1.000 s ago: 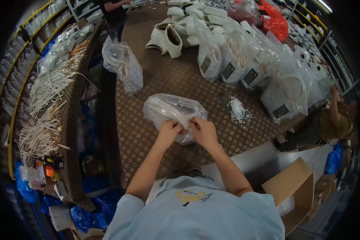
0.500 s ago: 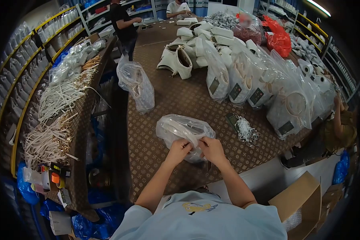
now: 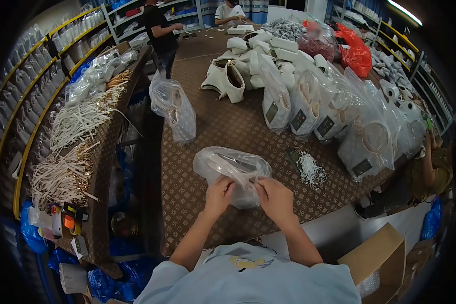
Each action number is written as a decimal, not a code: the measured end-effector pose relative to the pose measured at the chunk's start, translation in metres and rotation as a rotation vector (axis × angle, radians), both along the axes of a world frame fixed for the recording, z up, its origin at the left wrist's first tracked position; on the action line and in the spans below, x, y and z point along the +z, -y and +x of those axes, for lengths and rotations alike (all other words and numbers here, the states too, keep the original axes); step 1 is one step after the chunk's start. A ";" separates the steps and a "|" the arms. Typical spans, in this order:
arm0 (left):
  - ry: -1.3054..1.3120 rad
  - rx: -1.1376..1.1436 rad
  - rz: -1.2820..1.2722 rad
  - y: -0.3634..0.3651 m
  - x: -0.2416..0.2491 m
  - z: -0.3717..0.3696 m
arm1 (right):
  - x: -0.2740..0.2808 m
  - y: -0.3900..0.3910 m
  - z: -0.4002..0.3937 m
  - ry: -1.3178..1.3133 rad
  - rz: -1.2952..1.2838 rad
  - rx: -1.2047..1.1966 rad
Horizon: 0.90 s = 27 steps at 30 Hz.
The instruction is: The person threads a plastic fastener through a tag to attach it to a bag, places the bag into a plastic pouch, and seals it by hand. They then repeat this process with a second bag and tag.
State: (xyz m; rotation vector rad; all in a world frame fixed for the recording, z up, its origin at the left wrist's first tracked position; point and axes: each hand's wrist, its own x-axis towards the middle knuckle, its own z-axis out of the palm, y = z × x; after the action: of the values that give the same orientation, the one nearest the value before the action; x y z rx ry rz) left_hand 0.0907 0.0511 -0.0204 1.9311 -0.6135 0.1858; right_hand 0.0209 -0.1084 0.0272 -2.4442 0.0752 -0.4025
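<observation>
A white bag in clear plastic wrapping (image 3: 233, 164) lies on the brown patterned table (image 3: 202, 228) in front of me. My left hand (image 3: 220, 195) pinches the plastic at its near edge, beside the pale handle. Close to it, my right hand (image 3: 274, 196) pinches the plastic on the right side. The fingers of both hands are closed. Right of the bag sit a bundle of white strings (image 3: 311, 168) and a dark tag (image 3: 292, 156) partly under it. Another plastic-wrapped bag (image 3: 180, 114) stands at the back left.
Wrapped bags (image 3: 367, 147) stand in a row on the right, behind them unwrapped white bags (image 3: 233, 81) and a red sack (image 3: 355, 53). Straps (image 3: 66, 175) cover the left side table. A cardboard box (image 3: 377, 253) is at lower right. Several people are around the table.
Both hands remain on the plastic and have shifted slightly; the right hand is a little farther from the left. The wrapping's opening has changed shape a little.
</observation>
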 end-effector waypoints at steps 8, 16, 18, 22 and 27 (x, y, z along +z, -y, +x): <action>-0.228 0.148 -0.206 -0.009 -0.012 -0.024 | 0.001 -0.033 0.002 0.130 0.092 0.337; -0.533 0.051 -0.261 -0.029 0.011 -0.035 | -0.009 -0.019 0.028 0.141 0.028 0.428; -0.601 0.008 -0.288 -0.029 0.014 -0.033 | -0.004 -0.016 0.027 0.160 0.035 0.474; -0.563 0.006 -0.279 -0.028 0.029 -0.037 | -0.002 -0.015 0.027 0.118 0.254 0.476; -0.797 -0.160 -0.212 -0.022 0.020 -0.072 | 0.005 -0.004 0.027 -0.145 0.703 0.437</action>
State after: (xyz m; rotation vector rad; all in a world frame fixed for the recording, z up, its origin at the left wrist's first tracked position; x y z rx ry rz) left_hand 0.0186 0.0734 -0.0001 1.5631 -0.1928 -0.5774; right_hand 0.0479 -0.1049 0.0324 -1.7228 -0.2185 0.0100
